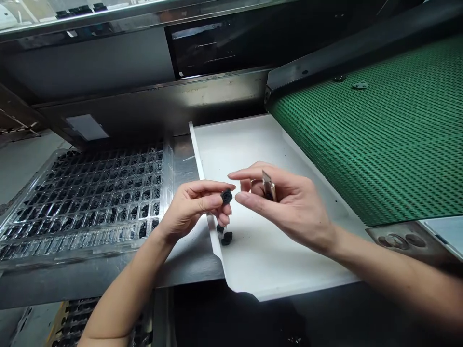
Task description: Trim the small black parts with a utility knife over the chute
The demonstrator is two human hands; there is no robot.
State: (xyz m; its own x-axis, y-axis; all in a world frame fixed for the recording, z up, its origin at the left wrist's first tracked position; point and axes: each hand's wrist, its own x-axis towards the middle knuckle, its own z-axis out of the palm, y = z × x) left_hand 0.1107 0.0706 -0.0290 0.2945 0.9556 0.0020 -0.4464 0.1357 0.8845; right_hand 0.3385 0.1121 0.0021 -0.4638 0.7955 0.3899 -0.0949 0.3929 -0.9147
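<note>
Two bare hands meet over the near edge of a white tray point(253, 144), and we see them from above, as the person wearing the camera would. The left hand point(191, 205) pinches a small black part point(226, 196) between thumb and fingertips, its grip narrow and closed on the part, lifted up toward the eyes as if to give a clear look at it. The right hand point(285, 202) sits just beside it, fingertips nearly touching the part, and its grip is closed on a small blade point(268, 183) with a pale handle, the metal edge tilted up and away from the fingers, which we judge keeps it ready to trim the part. Two more black parts point(224, 235) lie on the tray right below the left hand, close by the tray's edge where they are easy to pick up. To the left, on the metal table point(188, 260), rests a clear plastic tray point(87, 202) with many small pockets, most of them filled with similar black parts set in tidy rows. To the right, a green ribbed conveyor belt point(379, 125) slopes down toward the white tray, and two tiny dark pieces point(360, 85) lie far up on it.
</note>
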